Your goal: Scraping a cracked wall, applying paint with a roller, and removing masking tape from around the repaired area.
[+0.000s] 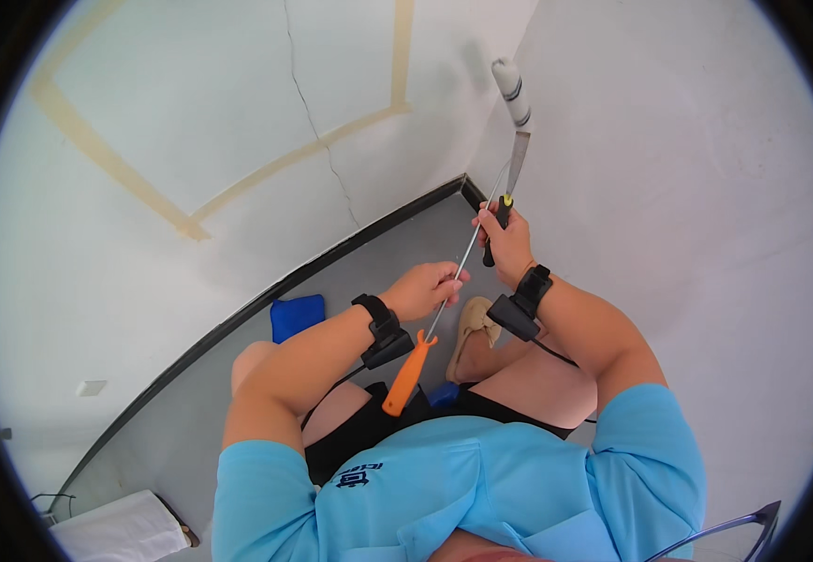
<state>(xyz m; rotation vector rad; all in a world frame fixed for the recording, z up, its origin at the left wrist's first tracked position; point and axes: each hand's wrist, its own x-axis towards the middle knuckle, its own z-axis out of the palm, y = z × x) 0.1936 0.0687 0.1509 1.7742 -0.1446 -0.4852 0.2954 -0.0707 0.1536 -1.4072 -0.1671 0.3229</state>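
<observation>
A paint roller slants across the middle, with its orange handle (408, 377) low by my lap and its thin metal rod (470, 245) running up to the far right. Its white sleeve (512, 92) has dark stripes and stands at the upper end, near the wall corner. My left hand (428, 288) is closed round the rod a little above the orange handle. In my right hand (507, 239) is a putty knife (519, 164) with a black and yellow handle. Its blade points up, its tip against or close to the sleeve's lower end. The rod passes by my right fingers.
Ahead, a cracked wall carries a frame of beige tape (111, 169). A dark baseboard (331, 255) runs along the floor to the corner. On the floor lies a blue cloth-like item (297, 317); a white object (125, 529) is at lower left. Cables hang from both wrist devices.
</observation>
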